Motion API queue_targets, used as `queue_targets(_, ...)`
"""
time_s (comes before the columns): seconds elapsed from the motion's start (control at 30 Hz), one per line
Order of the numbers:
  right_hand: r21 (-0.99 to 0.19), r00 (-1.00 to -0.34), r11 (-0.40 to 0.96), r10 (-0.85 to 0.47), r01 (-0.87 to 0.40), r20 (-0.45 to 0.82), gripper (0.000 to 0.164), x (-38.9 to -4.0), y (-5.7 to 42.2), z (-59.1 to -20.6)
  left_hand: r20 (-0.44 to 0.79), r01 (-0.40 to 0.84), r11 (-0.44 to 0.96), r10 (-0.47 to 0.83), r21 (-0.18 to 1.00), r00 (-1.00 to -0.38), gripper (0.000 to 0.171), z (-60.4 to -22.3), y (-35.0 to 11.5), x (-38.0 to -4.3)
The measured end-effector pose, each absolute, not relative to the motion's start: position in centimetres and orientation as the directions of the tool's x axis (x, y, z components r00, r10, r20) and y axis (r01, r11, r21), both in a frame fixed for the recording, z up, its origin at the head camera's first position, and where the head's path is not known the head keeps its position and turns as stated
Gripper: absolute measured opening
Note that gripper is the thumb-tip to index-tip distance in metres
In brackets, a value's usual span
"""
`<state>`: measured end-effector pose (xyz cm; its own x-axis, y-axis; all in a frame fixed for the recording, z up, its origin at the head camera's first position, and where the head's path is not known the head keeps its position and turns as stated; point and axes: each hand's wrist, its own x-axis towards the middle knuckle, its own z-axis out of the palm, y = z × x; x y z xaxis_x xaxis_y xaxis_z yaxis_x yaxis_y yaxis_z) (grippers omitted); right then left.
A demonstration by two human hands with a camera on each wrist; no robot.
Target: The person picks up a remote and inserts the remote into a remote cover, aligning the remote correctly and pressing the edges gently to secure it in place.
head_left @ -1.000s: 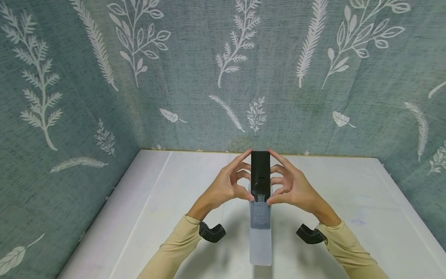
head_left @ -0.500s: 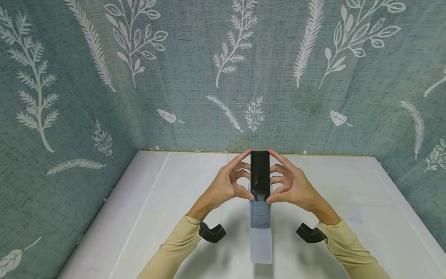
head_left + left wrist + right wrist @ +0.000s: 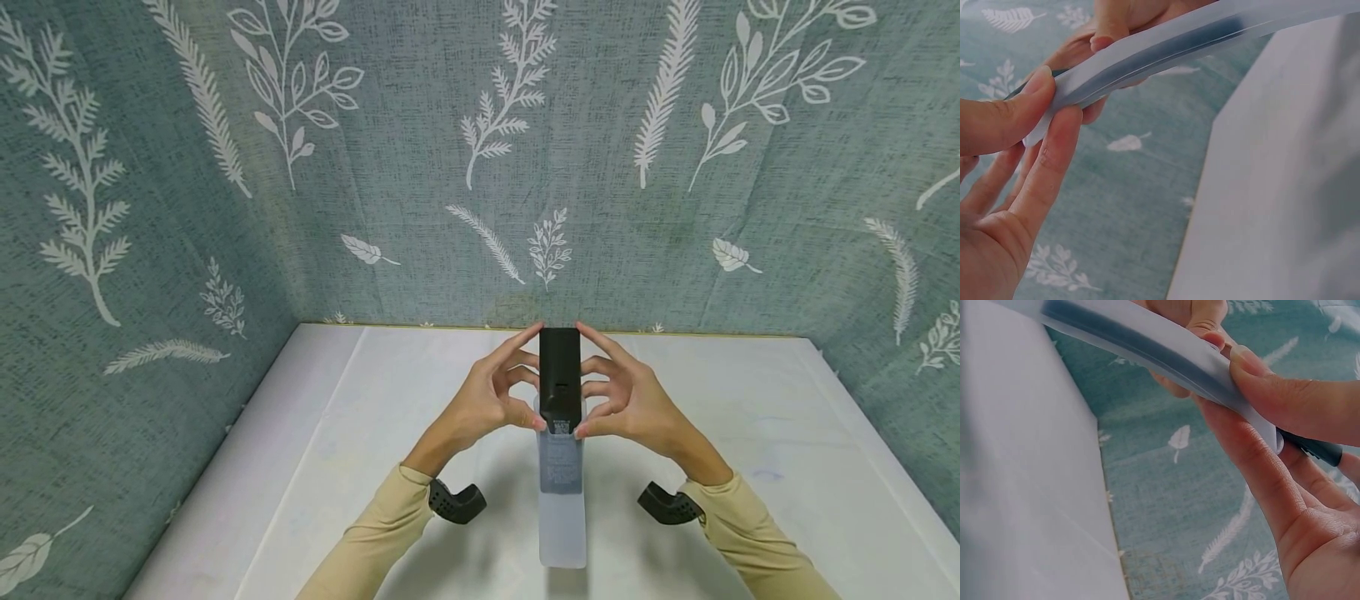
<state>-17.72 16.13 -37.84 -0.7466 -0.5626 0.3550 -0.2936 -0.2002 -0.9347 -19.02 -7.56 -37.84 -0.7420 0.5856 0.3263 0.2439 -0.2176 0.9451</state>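
A black remote control (image 3: 559, 367) sticks out of the far end of a long translucent sleeve (image 3: 562, 533). Its lower part shows dark through the sleeve, and the sleeve's near end is see-through pale. My left hand (image 3: 491, 396) pinches it from the left, thumb at the sleeve's mouth and index fingertip at the remote's far corner. From the right, my right hand (image 3: 633, 404) mirrors that hold. Both wrist views show thumb and fingers gripping the sleeve's edge (image 3: 1147, 65), which bends in a slight curve. In the right wrist view the remote's dark end (image 3: 1316, 449) shows beyond the thumb.
A white-covered table (image 3: 750, 500) lies below the hands, its back edge meeting a green leaf-patterned cloth (image 3: 420, 150). That cloth also rises along the left and right sides. Black wrist cameras (image 3: 457, 503) sit at both cuffs, and shadows fall beneath the arms.
Hands, remote and sleeve keep practically the same position; the remote's far end appears only very slightly lower in the head view. The head view itself has shifted a little.
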Motion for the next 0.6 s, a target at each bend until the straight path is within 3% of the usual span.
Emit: queue_targets(0.6,-0.927,-0.736,-0.219,-0.564,-0.304,0.374,0.109,-18.02,16.30,-38.31,0.345,0.257,-0.231,0.573,0.938,-0.744,0.101,-38.23,-7.35,-19.22)
